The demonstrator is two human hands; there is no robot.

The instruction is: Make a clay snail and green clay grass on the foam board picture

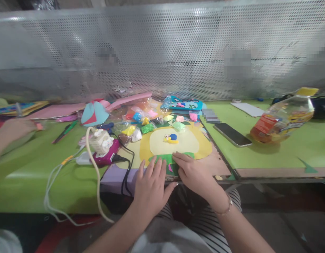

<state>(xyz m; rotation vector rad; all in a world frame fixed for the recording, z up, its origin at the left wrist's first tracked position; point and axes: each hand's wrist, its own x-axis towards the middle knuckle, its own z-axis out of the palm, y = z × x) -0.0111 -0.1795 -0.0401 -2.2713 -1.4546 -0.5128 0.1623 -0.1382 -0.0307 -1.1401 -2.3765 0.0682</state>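
Observation:
My left hand [151, 185] lies flat, fingers spread, on the near edge of a craft board [204, 149] with yellow and cream foam layers. My right hand [192, 172] presses with its fingers on a green foam strip [164, 158] at the board's front edge; a small pink bit [170, 168] shows between the hands. A small blue and yellow clay figure [172, 138] sits on the cream oval in the middle of the board. Neither hand grips anything.
Small bags of coloured clay [146, 123] lie behind the board. A magenta device with cables [106, 154] sits at the left. A phone [232, 134] and a plastic bottle [284, 117] lie on the green table at the right. Another person's hand [12, 131] is at far left. A perforated metal screen [162, 52] stands behind.

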